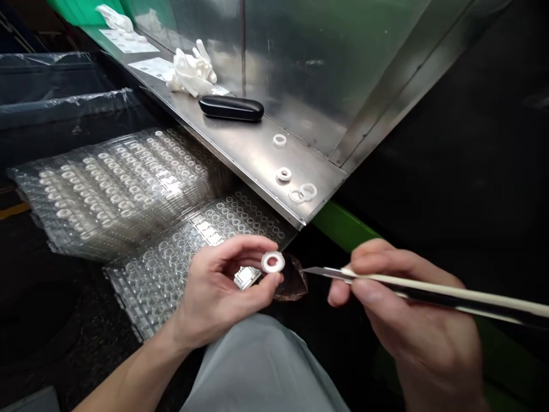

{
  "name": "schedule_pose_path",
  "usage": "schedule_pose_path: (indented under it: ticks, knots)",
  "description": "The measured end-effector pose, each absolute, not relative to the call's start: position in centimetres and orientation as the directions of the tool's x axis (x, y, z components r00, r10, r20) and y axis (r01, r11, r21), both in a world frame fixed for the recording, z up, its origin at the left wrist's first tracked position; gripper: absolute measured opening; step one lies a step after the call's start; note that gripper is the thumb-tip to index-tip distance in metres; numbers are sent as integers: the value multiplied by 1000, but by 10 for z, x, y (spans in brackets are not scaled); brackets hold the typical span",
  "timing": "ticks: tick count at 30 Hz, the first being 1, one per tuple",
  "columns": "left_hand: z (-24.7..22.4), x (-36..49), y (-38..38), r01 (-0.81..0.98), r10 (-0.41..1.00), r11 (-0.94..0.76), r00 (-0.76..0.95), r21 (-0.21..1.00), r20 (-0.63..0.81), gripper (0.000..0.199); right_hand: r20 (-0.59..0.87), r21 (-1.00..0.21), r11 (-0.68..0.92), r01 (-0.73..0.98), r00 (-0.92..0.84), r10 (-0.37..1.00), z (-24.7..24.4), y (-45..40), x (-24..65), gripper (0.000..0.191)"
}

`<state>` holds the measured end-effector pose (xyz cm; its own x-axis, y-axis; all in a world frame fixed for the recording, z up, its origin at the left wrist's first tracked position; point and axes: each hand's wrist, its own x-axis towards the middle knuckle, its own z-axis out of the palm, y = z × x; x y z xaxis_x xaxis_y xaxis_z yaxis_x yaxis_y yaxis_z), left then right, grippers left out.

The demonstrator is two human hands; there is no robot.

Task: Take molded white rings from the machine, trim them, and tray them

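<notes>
Between the thumb and fingertips of my left hand (227, 286) is a small white plastic ring (266, 266), its hole turned up toward me. My right hand (412, 309) grips a craft knife (403, 283) with a pale and dark handle. Its pointed blade aims left at the ring, a short gap away. Beyond my hands, on the metal ledge (240, 140), lie several more white rings: one single ring (279, 140), a thicker one (283, 174), and two thin ones (302, 193) near the corner, touching or overlapping.
Stacked clear trays (115, 183) full of white rings stand at left, with another tray stack (171, 269) nearer me. A black case (231, 108), crumpled white gloves (192, 71) and printed sheets (150, 67) lie along the ledge. A green bar (343, 223) runs below its corner.
</notes>
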<state>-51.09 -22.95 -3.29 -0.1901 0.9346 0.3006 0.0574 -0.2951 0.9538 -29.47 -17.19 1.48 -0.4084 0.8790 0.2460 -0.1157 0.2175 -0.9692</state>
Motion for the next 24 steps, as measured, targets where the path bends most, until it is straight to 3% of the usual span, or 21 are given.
schedule_pose_path:
  ticks: [4,9,18,24]
  knots:
    - [-28,-497,-236,346,896,-368,-114,863,428,37,372,-867,485,113,-500,782,24,-172,-283,22]
    - [-19,-478,-241,558,848,-433,-14,708,529,26,463,-755,644,126,-593,659,23,-168,-267,25]
    - [-14,-452,-250,682,827,-442,57,583,560,21,522,-721,692,41,-625,581,16,-164,-247,18]
    - [-20,-434,-248,760,756,-502,152,414,637,20,481,-765,623,160,-502,719,-2,-177,-227,12]
